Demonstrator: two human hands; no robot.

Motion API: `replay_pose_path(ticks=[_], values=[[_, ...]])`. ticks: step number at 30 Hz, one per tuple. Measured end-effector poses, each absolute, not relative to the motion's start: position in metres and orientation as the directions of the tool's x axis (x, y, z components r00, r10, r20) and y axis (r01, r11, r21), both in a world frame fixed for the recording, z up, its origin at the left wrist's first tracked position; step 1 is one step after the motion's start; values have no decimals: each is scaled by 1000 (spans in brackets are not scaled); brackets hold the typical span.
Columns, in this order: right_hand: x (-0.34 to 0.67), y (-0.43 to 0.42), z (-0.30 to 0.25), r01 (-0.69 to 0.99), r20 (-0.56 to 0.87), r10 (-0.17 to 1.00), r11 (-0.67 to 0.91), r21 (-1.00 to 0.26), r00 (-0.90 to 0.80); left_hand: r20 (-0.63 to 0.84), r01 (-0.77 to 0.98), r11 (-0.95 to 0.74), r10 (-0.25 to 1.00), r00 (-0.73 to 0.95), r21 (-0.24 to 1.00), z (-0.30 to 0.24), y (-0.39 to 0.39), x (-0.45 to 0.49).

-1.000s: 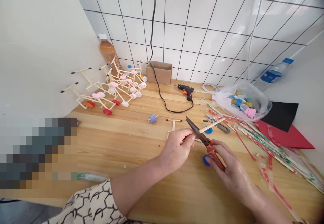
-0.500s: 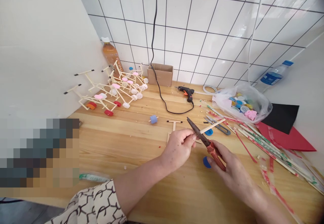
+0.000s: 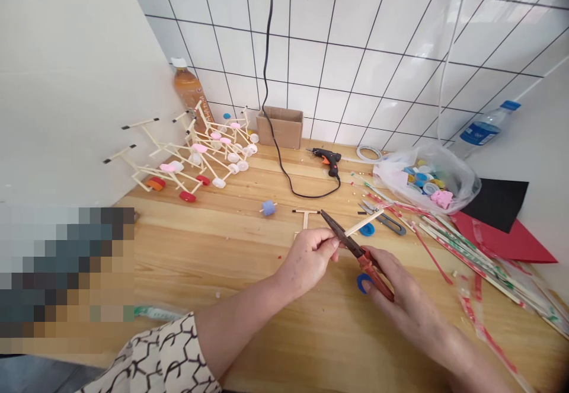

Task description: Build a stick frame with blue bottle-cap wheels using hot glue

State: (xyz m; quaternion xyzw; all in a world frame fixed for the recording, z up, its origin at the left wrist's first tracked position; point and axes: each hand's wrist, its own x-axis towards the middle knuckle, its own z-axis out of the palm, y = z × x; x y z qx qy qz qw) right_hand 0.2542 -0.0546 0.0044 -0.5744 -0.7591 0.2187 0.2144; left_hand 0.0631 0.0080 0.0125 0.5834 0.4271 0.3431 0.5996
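Between the fingers of my left hand (image 3: 310,261) is a pale wooden stick (image 3: 365,222), its free end pointing up and right. My right hand (image 3: 400,298) grips the orange handles of dark-bladed scissors (image 3: 352,246). The blades cross the stick close to my left fingertips; whether they bite into it I cannot tell. Just beyond my left hand lies a T-shaped stick piece (image 3: 306,220) with black ends, partly covered by the hand. A blue bottle cap (image 3: 363,283) lies by my right thumb, and another blue cap (image 3: 367,229) lies behind the stick.
Stick frames with cap wheels (image 3: 200,147) stand at the back left beside a tea bottle (image 3: 192,92). A glue gun (image 3: 328,160), a cardboard box (image 3: 280,127), grey snips (image 3: 386,221) and a bag of caps (image 3: 462,188) lie behind. Stick bundles (image 3: 484,262) cover the right side.
Both hands, with the stick and scissors, have shifted slightly left. The camera view has tilted a little; the other things on the table stay where they were.
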Motion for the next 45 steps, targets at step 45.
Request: replay_pose_path(ticks=[45], values=[[244, -67, 12, 742, -125, 976, 48, -669, -177, -147, 178, 90, 930, 338, 980, 8, 9, 60]])
